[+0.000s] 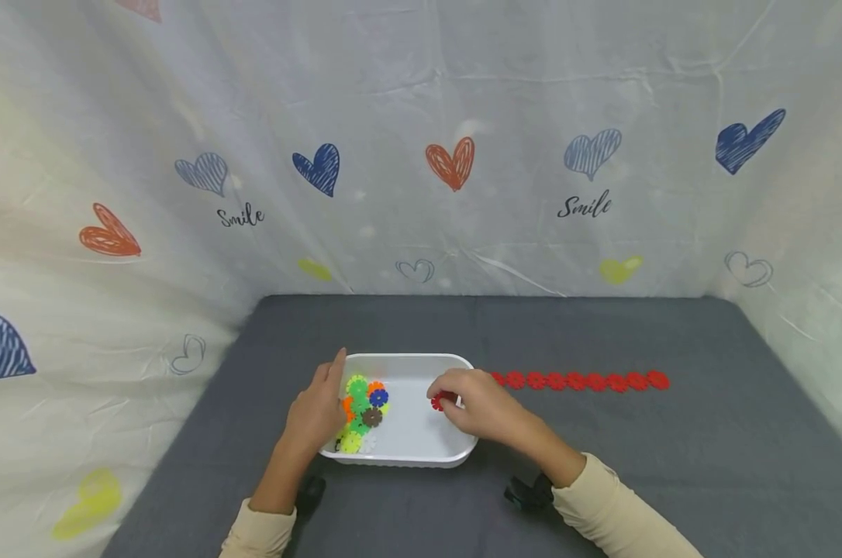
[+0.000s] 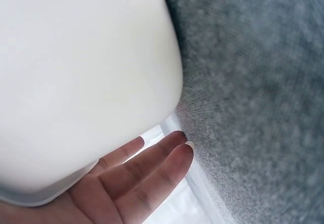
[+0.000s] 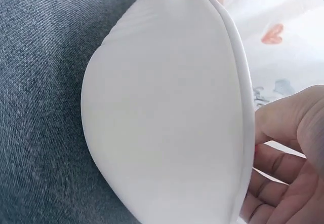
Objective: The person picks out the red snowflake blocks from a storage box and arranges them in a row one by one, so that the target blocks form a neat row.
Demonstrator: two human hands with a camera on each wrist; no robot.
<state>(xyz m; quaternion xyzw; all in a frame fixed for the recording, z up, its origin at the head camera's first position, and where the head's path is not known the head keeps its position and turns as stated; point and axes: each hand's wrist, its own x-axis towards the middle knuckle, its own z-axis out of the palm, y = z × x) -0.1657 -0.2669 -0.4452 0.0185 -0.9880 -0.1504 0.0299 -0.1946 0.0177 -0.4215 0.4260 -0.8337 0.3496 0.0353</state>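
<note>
A white plastic tray (image 1: 414,446) stands on the dark grey table, with its outer wall (image 3: 167,107) filling much of the right wrist view. My left hand (image 1: 318,412) rests against the tray's left end; in the left wrist view its fingers (image 2: 157,183) lie extended along the outside. Over the tray's right part, my right hand (image 1: 482,403) pinches a red notched plastic disc (image 1: 436,402) between thumb and fingers. In the right wrist view the rim hides most of that disc. Several colourful notched discs (image 1: 360,409), green, orange, blue, brown, yellow and white, lie in the tray's left part.
Several red notched discs (image 1: 577,381) form a row running right from behind my right hand. The grey tablecloth (image 1: 707,457) covers the table. A white curtain (image 1: 512,101) printed with hearts hangs at the back and sides. Black straps (image 1: 529,493) show by the wrists.
</note>
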